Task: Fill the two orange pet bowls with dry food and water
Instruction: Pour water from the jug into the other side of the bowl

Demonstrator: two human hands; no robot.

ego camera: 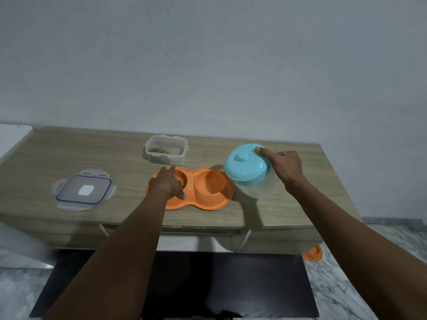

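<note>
Right hand (285,167) tilting dimpled blue-lidded jug (248,167)

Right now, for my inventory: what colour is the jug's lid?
Light blue lid, textured; head view.

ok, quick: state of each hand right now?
Left hand: resting on the left side of the orange double bowl, fingers loosely curled, gripping nothing visible.
Right hand: closed on the tilted jug.
</note>
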